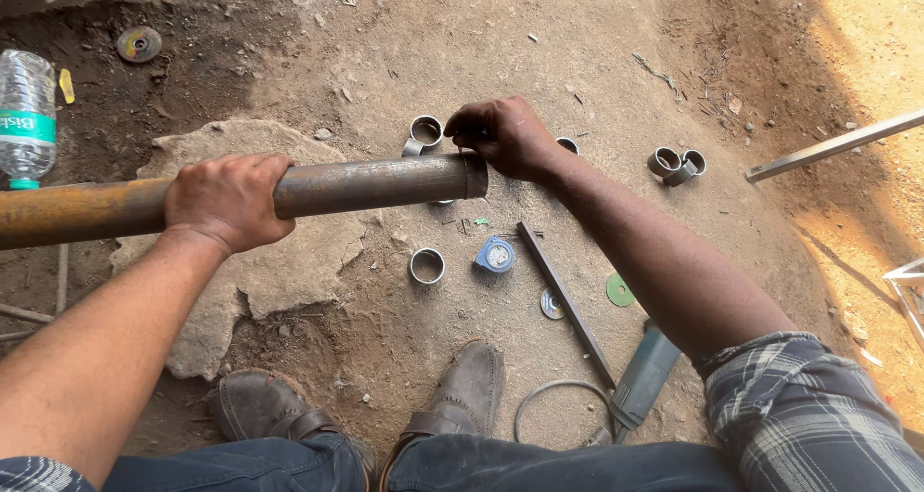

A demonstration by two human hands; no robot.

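Near edge of the dirt floor [597, 30]: two worn brown shoes [462, 391], toes pointing away; just right of them an angle grinder [643, 375] lying down, grey-green body, its cable looped beside it; a small green disc [620, 291] and a grey washer-like disc [551, 304] close by; a dark flat steel bar [566, 302] lies diagonally from the grinder toward the pipe.

Mid floor: blue round tape measure [495, 255], pale face up, between a short cut pipe ring [426, 265] and the flat bar; ring stands on end, nothing inside that I can see; pale stone slab [255, 261] set in the dirt under the left forearm.

Rusty steel pipe [375, 184] runs level from the left edge to mid-frame, held off the ground above the slab; open cut end faces right. Left hand [229, 200] wrapped fully around the pipe from above, firm grip, about mid-length of the visible part. Right hand [502, 136] at the cut end, fingers pinched narrow and touching the rim; can't tell if anything is held in the pinch.

Beyond the pipe: another ring [425, 130] just past the pipe end, hollow; a pair of rings [677, 163] touching each other off to the right; one more ring partly hidden behind the right wrist.

Far left edge: clear plastic water bottle [26, 116], green label band, green cap pointing toward me; contents not readable. Far left corner: used grinding disc [139, 43] flat on dark soil. Right edge: pale metal bar [835, 145] lying at an angle in sunlight.
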